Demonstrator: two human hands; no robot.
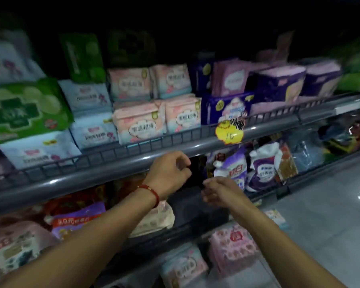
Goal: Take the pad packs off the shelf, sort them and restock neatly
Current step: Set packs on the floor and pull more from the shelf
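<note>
Grey metal forms the upper shelf [133,161], whose wire front rail holds back the pad packs. Pink pad packs [139,121] stand two rows deep at the middle of that shelf, pale blue pad packs [87,129] sit to their left, and a green pack [23,109] lies tilted toward the left end. Dark blue and purple packs [276,82] fill the right end, behind a yellow price tag [230,132] clipped to the front rail.

Both hands hover in front of the shelf below, at a dark gap between goods. The left hand [170,173], with a red bracelet [152,192] on its wrist, has its fingers curled in with nothing visible in them. The right hand [220,190] is loosely curled and also holds nothing. Detergent pouches [258,165] stand just right of the gap, and a cream pack [154,219] lies under the left wrist.
</note>
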